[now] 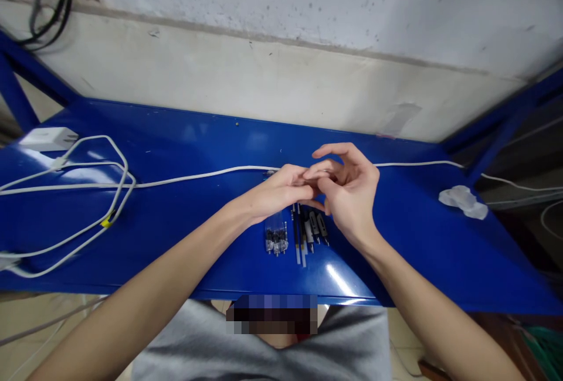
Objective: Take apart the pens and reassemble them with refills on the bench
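Note:
My left hand and my right hand meet over the middle of a blue metal shelf. Their fingertips pinch together on something small that I cannot make out. My right hand's index finger arches above the others. Just below the hands lie several pen parts: clear barrels, thin refills and dark tips, side by side on the shelf.
A white cable runs across the shelf behind the hands. Looped white cables and a white charger lie at the left. Crumpled white tissue sits at the right. A stained wall backs the shelf.

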{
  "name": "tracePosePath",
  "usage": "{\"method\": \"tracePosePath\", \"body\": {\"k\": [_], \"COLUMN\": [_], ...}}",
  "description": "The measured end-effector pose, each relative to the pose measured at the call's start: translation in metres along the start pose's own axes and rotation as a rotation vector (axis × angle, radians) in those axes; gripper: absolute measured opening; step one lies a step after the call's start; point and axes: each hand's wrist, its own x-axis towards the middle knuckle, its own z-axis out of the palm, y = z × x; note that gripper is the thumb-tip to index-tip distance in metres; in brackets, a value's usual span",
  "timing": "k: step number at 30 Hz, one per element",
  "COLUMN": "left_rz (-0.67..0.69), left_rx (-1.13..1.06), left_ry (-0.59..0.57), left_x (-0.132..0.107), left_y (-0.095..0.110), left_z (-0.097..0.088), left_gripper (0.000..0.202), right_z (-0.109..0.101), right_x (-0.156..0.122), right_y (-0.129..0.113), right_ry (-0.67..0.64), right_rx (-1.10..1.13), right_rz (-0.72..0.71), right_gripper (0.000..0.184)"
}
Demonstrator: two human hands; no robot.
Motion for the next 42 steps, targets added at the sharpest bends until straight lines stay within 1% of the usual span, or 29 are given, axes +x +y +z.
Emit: {"method": "tracePosePath", "body": {"k": [2, 5, 9, 12, 15, 21, 24, 27, 30, 32, 34, 38, 40, 42], "left_rz": [-0.009, 0.006, 0.002, 0.017, 0.035, 0.029, 0.032, 0.03, 0.027, 0.023, 0.03, 0.077, 0.069, 0.043], "left_rx": [-0.007, -0.018, 0.026, 0.049, 0.055, 0.137, 0.181, 0.163, 0.121, 0.105, 0.089, 0.029, 0.006, -0.022], "left_ry": [0.013, -0.003, -0.046, -0.064, -0.08, -0.052, -0.05, -0.061, -0.067, -0.065, -0.079, -0.086, -0.052, -0.037], "left_x": [-0.001, -0.004, -0.005, -0.005, -0.005, -0.006, -0.006, -0.006, -0.004, -0.005, -0.006, -0.009, -0.01, -0.009], "left_y": [0.003, 0.006, 0.005, 0.003, 0.003, 0.007, 0.009, 0.009, 0.007, 0.006, 0.005, 0.0, -0.005, -0.01], "left_z": [0.002, 0.004, 0.002, 0.001, 0.002, 0.002, 0.002, 0.002, 0.001, 0.0, 0.0, 0.001, 0.004, 0.008], "left_gripper": [0.012, 0.008, 0.01, 0.016, 0.012, 0.012, 0.014, 0.02, 0.016, 0.017, 0.017, 0.019, 0.024, 0.03], "right_z": [0.002, 0.003, 0.002, 0.001, 0.002, 0.004, 0.003, 0.002, 0.0, -0.002, -0.003, -0.007, -0.009, -0.01], "right_x": [-0.005, -0.01, -0.009, -0.007, -0.007, -0.009, -0.01, -0.012, -0.013, -0.012, -0.009, 0.003, 0.008, 0.01], "right_y": [-0.001, -0.004, -0.007, -0.008, -0.009, -0.014, -0.014, -0.012, -0.01, -0.009, -0.011, -0.018, -0.021, -0.022], "right_ry": [0.028, 0.041, 0.027, 0.034, 0.029, -0.004, -0.019, -0.037, -0.044, -0.044, -0.096, -0.327, -0.388, -0.422], "right_rx": [-0.05, -0.1, -0.045, 0.006, 0.032, 0.087, 0.072, 0.001, -0.069, -0.064, 0.023, 0.36, 0.497, 0.584], "right_rz": [-0.054, -0.114, -0.089, -0.073, -0.058, -0.033, -0.059, -0.099, -0.126, -0.124, -0.089, 0.101, 0.181, 0.229], "right_gripper": [0.037, 0.037, 0.039, 0.039, 0.039, 0.038, 0.035, 0.034, 0.034, 0.032, 0.029, 0.019, 0.023, 0.029]}}
